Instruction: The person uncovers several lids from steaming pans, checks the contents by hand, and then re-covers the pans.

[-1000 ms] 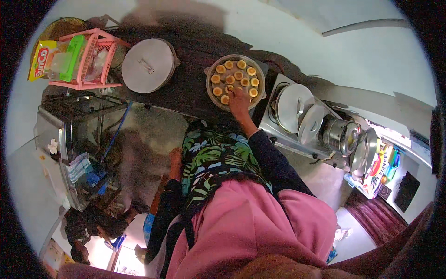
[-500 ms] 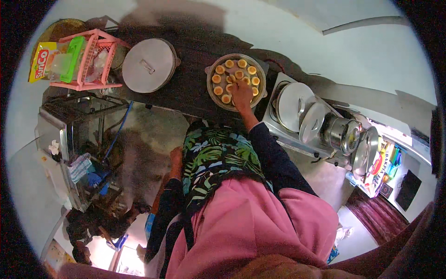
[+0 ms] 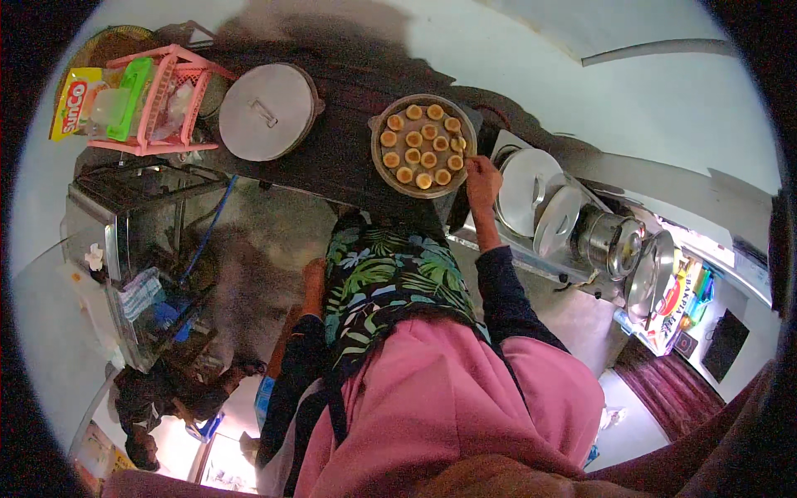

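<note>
A round pan (image 3: 383, 173) of several small round pastries (image 3: 413, 139), golden brown on top, sits on the dark counter (image 3: 336, 141). My right hand (image 3: 479, 176) is at the pan's right rim, fingers closed near the rightmost pastries; what they grip is too small to make out. My left hand (image 3: 313, 274) hangs low beside my leafy-patterned apron (image 3: 386, 274), its fingers hard to see. Left of the pan lies a round metal lid (image 3: 259, 108) on another pan.
A pink rack (image 3: 170, 100) holds bags and containers at upper left; a metal oven-like cabinet (image 3: 112, 232) stands below. Along the right are a stove (image 3: 490, 232) with lidded pans (image 3: 519, 187) and a pot (image 3: 602, 245). A person (image 3: 149, 407) in dark clothing is at lower left.
My right hand has moved from the middle and lower middle of the pan to its right rim, with the sleeve shifting rightward. My left hand stays low.
</note>
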The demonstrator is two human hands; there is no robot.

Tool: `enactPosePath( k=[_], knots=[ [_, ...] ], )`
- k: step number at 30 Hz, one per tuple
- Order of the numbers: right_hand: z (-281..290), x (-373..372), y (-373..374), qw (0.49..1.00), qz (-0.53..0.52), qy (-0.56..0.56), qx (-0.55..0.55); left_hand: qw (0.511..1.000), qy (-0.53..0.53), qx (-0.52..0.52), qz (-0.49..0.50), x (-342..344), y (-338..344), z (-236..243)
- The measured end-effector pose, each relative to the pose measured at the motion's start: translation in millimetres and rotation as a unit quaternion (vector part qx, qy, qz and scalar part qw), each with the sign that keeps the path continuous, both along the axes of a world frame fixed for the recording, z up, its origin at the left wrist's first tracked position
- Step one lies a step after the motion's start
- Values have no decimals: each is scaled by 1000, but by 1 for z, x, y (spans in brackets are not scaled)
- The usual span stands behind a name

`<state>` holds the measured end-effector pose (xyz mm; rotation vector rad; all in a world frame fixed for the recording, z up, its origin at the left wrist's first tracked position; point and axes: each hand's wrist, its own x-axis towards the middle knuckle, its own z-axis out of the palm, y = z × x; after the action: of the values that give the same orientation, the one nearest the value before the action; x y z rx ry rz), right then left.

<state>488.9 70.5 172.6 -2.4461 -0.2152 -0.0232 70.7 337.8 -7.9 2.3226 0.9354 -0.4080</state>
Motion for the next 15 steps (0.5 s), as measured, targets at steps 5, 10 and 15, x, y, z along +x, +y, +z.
enactPosePath(
  k=[5, 10, 15],
  knots=[
    [4, -28, -14, 994, 99, -40, 0, 996, -83, 28, -20, -8, -2, -21],
    [2, -38, 3, 990, 128, -50, 21, 990, -34, 73, -119, 5, 3, -21],
    [11, -37, 3, 986, 160, -38, -21, 990, 6, 51, -129, 2, 6, -15]
  ],
)
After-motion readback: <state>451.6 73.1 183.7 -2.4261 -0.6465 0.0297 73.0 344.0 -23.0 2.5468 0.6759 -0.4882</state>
